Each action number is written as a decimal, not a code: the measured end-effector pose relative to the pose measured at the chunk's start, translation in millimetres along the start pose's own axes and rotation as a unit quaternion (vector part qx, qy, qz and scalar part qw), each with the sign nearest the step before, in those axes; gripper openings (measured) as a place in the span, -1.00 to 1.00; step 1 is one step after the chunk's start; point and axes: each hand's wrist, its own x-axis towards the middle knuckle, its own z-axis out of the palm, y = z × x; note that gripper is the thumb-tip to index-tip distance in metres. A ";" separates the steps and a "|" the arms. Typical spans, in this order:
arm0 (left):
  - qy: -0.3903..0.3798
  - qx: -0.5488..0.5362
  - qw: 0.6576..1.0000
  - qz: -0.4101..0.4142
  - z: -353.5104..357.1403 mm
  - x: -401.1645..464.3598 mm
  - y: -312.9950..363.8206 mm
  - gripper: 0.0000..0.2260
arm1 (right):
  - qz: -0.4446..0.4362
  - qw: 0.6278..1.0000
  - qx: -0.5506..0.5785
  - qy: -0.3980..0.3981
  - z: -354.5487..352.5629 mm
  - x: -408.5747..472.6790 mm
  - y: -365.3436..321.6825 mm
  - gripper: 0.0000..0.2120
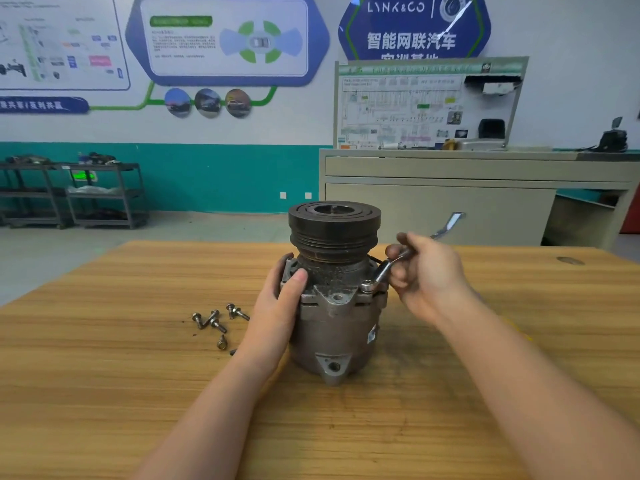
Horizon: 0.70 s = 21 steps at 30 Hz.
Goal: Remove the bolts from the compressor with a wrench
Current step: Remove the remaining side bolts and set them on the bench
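A grey metal compressor (332,327) stands upright on the wooden table (104,375), its dark grooved pulley (334,228) on top. My left hand (280,306) grips its left side, thumb on the upper flange. My right hand (426,271) holds a shiny wrench (388,268) whose head sits on a bolt (367,285) on the right of the flange; the handle's far end (450,223) sticks out beyond my fingers. Several loose bolts (218,320) lie on the table left of the compressor.
A beige cabinet (450,199) with a wiring display board (426,102) stands behind the table at right. Dark metal shelving carts (69,195) stand by the far left wall. A dark knot (569,260) marks the table's far right.
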 end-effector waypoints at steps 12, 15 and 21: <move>0.000 -0.010 1.000 0.004 1.0 0.2 -0.7 -0.19 | -0.167 0.985 -0.027 -0.043 -15.8 -37.5 -7.1 -0.79; 0.000 -0.012 1.000 0.004 0.9 0.4 0.0 -0.18 | -0.280 0.953 -0.100 -0.056 -12.5 -51.2 -4.4 -0.83; -0.003 -0.021 1.000 0.013 1.7 -0.9 0.4 -0.18 | -0.434 0.865 -0.232 -0.100 -1.1 -72.0 7.6 -0.90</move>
